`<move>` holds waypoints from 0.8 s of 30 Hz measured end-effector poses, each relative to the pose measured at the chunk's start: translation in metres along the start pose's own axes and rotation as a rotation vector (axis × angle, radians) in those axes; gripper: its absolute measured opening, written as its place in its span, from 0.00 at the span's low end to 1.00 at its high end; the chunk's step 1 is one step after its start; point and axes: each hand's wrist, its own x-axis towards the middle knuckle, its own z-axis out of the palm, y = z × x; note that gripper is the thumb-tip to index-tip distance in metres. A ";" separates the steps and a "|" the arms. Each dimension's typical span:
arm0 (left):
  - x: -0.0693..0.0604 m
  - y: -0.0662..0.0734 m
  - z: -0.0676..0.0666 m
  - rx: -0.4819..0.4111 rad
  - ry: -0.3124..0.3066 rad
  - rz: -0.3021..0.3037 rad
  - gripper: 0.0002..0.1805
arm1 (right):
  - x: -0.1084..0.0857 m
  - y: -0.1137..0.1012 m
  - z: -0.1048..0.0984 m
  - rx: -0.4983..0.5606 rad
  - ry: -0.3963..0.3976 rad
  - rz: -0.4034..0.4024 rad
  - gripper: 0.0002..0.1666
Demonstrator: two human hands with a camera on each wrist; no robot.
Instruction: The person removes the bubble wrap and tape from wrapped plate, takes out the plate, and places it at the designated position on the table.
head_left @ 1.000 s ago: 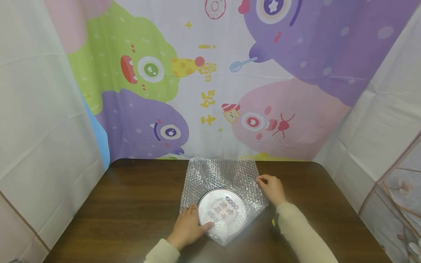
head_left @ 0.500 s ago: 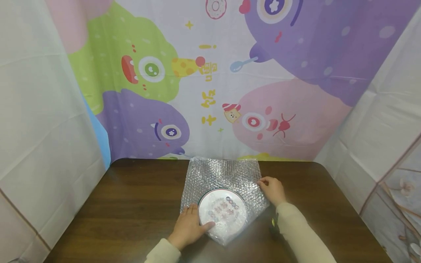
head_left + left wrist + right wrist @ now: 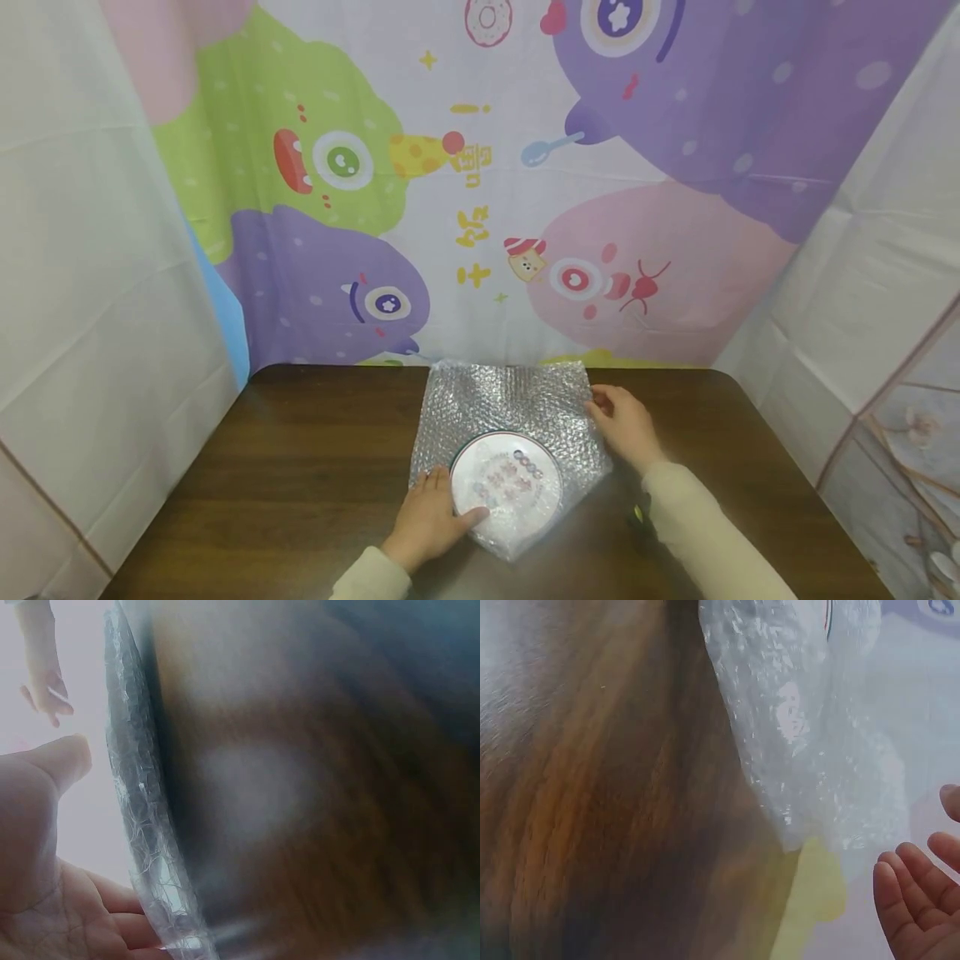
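Note:
A round white plate (image 3: 507, 483) with a dark rim line and a printed pattern lies under clear bubble wrap (image 3: 510, 396) on the table. My left hand (image 3: 429, 518) rests at the plate's left edge, its thumb over the wrapped plate and its fingers along the side. In the left wrist view the edge of the bubble wrap (image 3: 139, 765) runs past the extended fingers. Near the wrap's right edge is my right hand (image 3: 628, 427), fingers loosely bent. The right wrist view has this hand (image 3: 922, 907) apart from the wrap (image 3: 795, 727), holding nothing.
The dark brown wooden table (image 3: 300, 467) reaches back to a cloth backdrop (image 3: 480, 317) printed with cartoon monsters. Pale hangings (image 3: 112, 292) stand at both sides. A small dark thing with a yellow-green spot (image 3: 640, 512) shows beside the right sleeve.
My right hand has let go of the wrap's right edge and shifted slightly right, its fingers spreading apart. The left hand and the plate have stayed in place.

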 end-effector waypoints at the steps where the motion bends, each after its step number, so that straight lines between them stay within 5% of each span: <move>1: 0.000 0.000 0.000 -0.001 0.002 0.000 0.56 | -0.002 -0.002 -0.001 -0.010 -0.015 -0.017 0.25; 12: 0.000 0.000 0.000 -0.011 0.011 -0.002 0.56 | -0.028 -0.021 0.005 -0.186 -0.232 -0.178 0.37; 24: 0.000 0.000 0.000 0.003 0.013 -0.003 0.56 | -0.045 -0.016 0.014 -0.232 -0.357 -0.135 0.47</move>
